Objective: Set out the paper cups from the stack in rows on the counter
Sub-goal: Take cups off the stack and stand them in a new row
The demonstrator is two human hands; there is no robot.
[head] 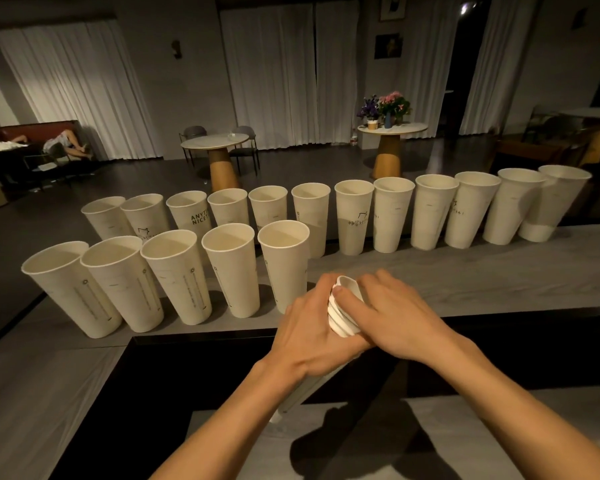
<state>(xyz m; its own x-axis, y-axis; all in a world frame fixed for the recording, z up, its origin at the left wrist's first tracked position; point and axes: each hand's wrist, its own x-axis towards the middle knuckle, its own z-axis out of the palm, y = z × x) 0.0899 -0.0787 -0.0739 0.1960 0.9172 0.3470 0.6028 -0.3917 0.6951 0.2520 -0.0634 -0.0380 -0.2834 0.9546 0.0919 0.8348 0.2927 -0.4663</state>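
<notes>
A stack of white paper cups (340, 315) is held between both hands above the counter's near edge, its rims pointing away from me and its base hanging down under my left wrist. My left hand (312, 330) grips the stack from the left. My right hand (392, 313) wraps the top cup's rim from the right. On the grey counter (465, 278) stand two rows of upright cups: a long back row (394, 214) with several cups, and a shorter front row (229, 270) of several cups at the left.
The counter top runs free to the right of the front row. A dark recess (194, 368) lies below the counter's near edge, with a lower grey surface (326, 445) under my arms. Round tables, chairs and flowers stand in the room beyond.
</notes>
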